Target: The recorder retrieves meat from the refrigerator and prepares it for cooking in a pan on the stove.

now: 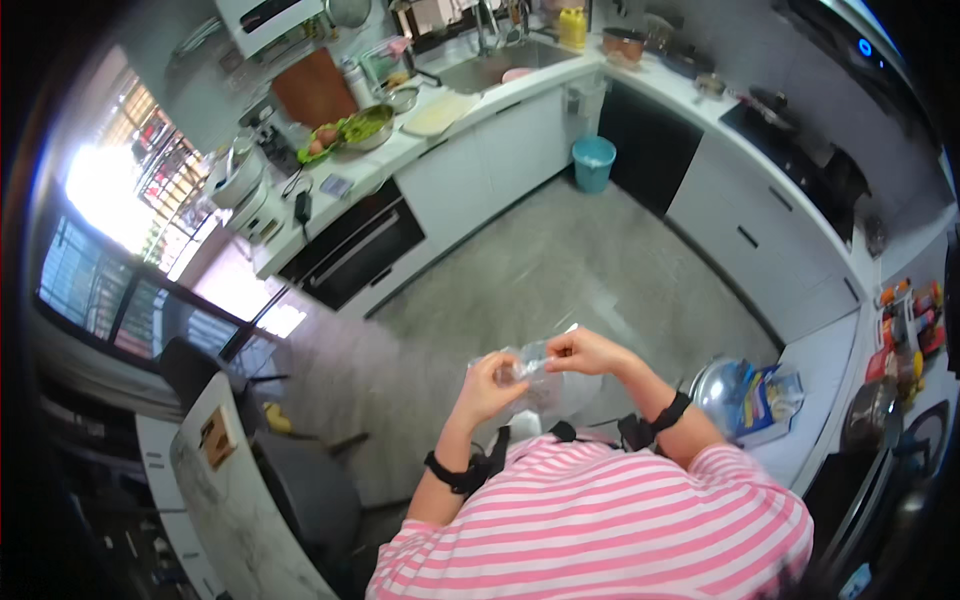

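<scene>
Both my hands are raised over the floor in front of my chest, close together on a clear plastic bag (541, 390). My left hand (491, 382) pinches the bag's upper edge between thumb and fingers. On the other side, my right hand (585, 352) grips the gathered top of the same bag, fingers curled. The bag hangs down below the hands, and its lower part is see-through and hard to make out. Whether anything is inside it I cannot tell. A black strap circles each forearm.
Ahead runs a white counter (487, 97) with a sink (517, 64), a metal bowl of greens (367, 127) and a cutting board (441, 114). A blue bin (593, 161) stands in the corner. At left are a marble table (217, 502) and a grey chair (311, 495); a cooktop (795, 154) is right.
</scene>
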Demonstrator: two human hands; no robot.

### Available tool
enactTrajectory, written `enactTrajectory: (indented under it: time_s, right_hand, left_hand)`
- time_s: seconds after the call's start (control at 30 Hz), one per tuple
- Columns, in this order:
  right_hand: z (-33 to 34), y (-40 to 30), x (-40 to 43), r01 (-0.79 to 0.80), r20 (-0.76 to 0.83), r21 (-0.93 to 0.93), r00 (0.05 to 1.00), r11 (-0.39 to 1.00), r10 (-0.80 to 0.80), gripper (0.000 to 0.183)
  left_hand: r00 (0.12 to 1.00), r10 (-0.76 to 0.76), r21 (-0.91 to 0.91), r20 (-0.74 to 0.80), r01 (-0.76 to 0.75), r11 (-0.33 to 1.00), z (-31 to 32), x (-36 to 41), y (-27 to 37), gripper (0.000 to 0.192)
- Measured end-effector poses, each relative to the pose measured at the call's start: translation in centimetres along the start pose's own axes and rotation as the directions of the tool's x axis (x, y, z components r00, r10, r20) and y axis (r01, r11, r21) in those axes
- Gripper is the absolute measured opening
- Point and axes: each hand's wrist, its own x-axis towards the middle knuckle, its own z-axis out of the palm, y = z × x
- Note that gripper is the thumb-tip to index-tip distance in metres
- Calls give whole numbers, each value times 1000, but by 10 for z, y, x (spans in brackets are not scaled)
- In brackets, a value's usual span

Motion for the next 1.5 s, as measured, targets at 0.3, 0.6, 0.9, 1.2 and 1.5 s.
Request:
enactTrajectory:
  time_s: [0.3,0.6,0.9,1.2,1.5]
  right_hand:
    - [-208,74,92,-74,-677,235,703,969,218,26]
    - [-433,121,214,-53,-830,115,544,992,125,26]
    - [-646,171,294,-123,-906,73,407,990,117,28]
    - [-871,239,300,-214,-992,120,15,969,126,29]
    - [-1066,324,280,-372,-978,77,-209,925,-3,28]
  left_hand:
    - [986,-91,-331,141,134,934,-29,285,-73,18]
    - [999,30,-411,31,-14,911,10,560,-91,18]
    - [984,150,-527,98,-76,846,56,847,-70,20]
    - [850,416,-608,323,-151,780,191,1140,-25,21]
    - [772,532,-695,347,-169,699,350,1344,19,23]
